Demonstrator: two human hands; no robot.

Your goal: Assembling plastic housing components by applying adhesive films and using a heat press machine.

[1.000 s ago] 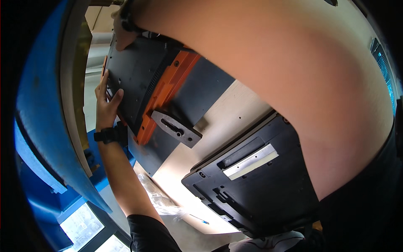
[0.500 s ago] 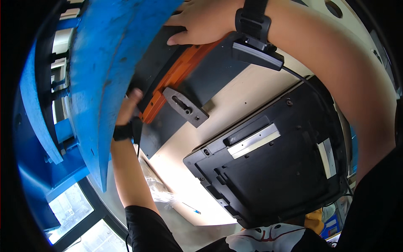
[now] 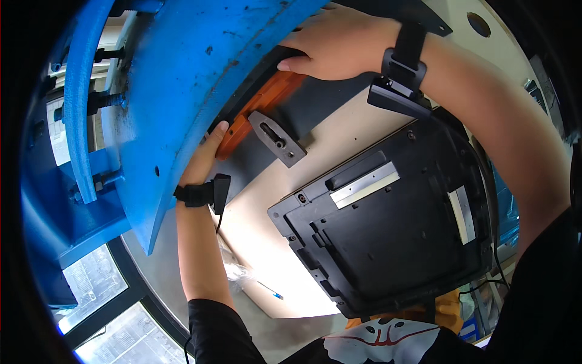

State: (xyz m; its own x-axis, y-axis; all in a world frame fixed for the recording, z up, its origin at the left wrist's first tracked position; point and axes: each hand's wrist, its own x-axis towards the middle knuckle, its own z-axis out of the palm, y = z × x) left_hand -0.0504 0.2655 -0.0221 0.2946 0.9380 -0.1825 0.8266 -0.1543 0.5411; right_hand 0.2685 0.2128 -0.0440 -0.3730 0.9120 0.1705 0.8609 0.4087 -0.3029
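Observation:
Beneath a large blue machine plate [image 3: 176, 91], a black panel [image 3: 251, 85] lies along an orange bar [image 3: 267, 97]. My right hand [image 3: 342, 45] grips the panel's far right part, its thumb over the near edge beside the bar; its fingertips are mostly behind the blue plate. At the panel's near left end, my left hand [image 3: 203, 158] has its thumb on the edge, with the other fingers hidden by the blue plate. A slotted metal stop [image 3: 279, 139] with a bolt sits against the orange bar between the hands, on a dark flat plate [image 3: 339, 100].
A pale work surface [image 3: 327, 142] runs under the dark plate. Nearer me lies a large black moulded tray-like part [image 3: 376, 242] with two pale metal strips. Blue framework with bolts [image 3: 109, 100] rises on the left. Clear plastic wrap [image 3: 236, 270] and a pen [image 3: 277, 296] lie below.
My left hand has moved up and right, its thumb coming onto the panel's edge. My right hand has shifted right along with the view. The blue plate now covers more of the black panel.

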